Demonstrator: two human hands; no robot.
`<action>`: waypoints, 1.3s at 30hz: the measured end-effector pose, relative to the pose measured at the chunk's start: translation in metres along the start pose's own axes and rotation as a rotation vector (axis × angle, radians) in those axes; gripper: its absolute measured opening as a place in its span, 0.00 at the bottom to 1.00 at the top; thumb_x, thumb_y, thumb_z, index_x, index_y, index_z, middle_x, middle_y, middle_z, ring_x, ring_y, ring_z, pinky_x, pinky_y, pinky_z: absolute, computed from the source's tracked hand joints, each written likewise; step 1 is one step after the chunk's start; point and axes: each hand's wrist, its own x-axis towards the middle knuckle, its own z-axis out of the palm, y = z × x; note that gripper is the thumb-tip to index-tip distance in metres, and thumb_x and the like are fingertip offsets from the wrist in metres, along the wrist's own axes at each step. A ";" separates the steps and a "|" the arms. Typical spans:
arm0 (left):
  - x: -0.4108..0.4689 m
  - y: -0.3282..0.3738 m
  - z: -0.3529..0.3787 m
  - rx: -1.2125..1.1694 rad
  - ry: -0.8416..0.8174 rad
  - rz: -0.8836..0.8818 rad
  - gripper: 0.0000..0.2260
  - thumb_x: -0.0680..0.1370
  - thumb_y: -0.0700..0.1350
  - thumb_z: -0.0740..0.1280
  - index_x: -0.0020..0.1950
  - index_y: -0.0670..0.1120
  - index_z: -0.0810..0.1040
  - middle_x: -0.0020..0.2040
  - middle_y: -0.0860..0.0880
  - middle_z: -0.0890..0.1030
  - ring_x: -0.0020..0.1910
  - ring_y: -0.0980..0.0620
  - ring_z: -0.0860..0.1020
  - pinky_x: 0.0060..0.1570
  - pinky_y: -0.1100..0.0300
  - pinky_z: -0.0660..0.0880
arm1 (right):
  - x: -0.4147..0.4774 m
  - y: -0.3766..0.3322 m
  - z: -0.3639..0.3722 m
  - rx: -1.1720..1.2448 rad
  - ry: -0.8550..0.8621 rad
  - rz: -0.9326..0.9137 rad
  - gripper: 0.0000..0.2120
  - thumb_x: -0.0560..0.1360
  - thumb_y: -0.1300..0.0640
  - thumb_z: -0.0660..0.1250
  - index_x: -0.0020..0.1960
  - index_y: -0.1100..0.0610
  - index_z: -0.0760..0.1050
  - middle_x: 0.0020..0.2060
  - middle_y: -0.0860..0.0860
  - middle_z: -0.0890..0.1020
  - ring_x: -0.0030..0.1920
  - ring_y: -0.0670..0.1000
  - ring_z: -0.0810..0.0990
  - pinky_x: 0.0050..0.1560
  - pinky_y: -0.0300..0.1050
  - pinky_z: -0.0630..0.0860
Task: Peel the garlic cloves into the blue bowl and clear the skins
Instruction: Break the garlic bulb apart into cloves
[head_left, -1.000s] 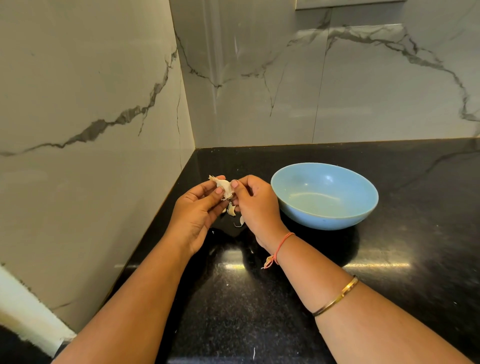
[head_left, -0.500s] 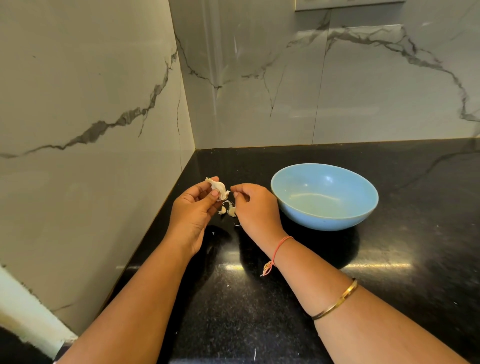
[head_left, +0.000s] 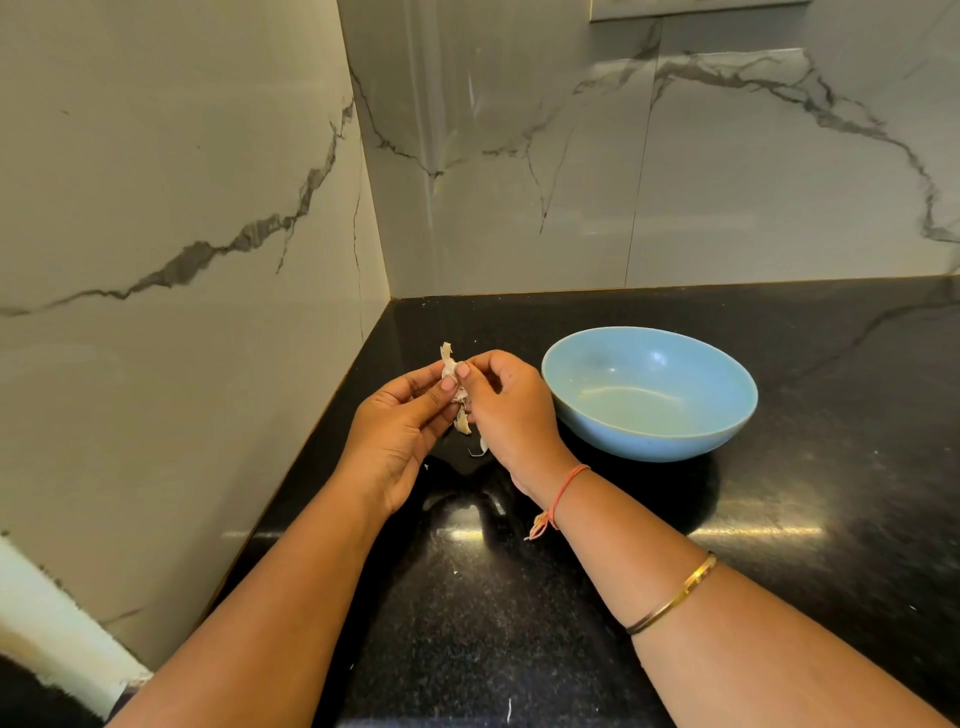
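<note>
My left hand (head_left: 400, 431) and my right hand (head_left: 511, 410) meet over the black counter (head_left: 519, 623), both pinching a garlic clove (head_left: 449, 365) with a papery skin tip sticking up. The right thumb and forefinger grip the clove's skin from the right. Below the hands, loose garlic pieces (head_left: 462, 423) lie on the counter, partly hidden, with a small skin curl (head_left: 479, 451) beside them. The blue bowl (head_left: 649, 441) stands just right of my right hand, and I see nothing inside it.
Marble walls close the corner on the left (head_left: 182, 260) and at the back (head_left: 649, 182). The counter stretches to the right and toward me. A white strip (head_left: 47, 623) shows at the lower left.
My right hand, briefly apart from the clove half a second ago, has come back and pinches it again. The skin tip now points more upward.
</note>
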 end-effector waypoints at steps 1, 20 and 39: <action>0.000 -0.001 0.000 0.003 -0.004 0.006 0.07 0.73 0.36 0.67 0.50 0.43 0.81 0.46 0.47 0.85 0.44 0.54 0.83 0.42 0.65 0.80 | -0.001 -0.001 0.000 -0.056 0.000 -0.028 0.09 0.79 0.55 0.61 0.48 0.59 0.76 0.41 0.51 0.79 0.41 0.46 0.76 0.39 0.34 0.74; -0.002 -0.003 0.003 -0.031 0.025 -0.053 0.07 0.74 0.36 0.67 0.49 0.44 0.81 0.44 0.49 0.85 0.46 0.53 0.83 0.44 0.59 0.80 | -0.001 -0.004 0.011 -0.487 -0.010 -0.171 0.04 0.80 0.56 0.58 0.50 0.57 0.68 0.44 0.51 0.71 0.43 0.47 0.70 0.32 0.32 0.60; 0.008 -0.001 -0.004 0.034 0.133 0.045 0.11 0.78 0.35 0.63 0.58 0.44 0.77 0.51 0.48 0.82 0.50 0.53 0.81 0.47 0.62 0.78 | 0.004 0.010 0.003 -0.083 0.035 0.069 0.06 0.76 0.62 0.65 0.51 0.59 0.79 0.43 0.55 0.83 0.43 0.52 0.83 0.46 0.51 0.82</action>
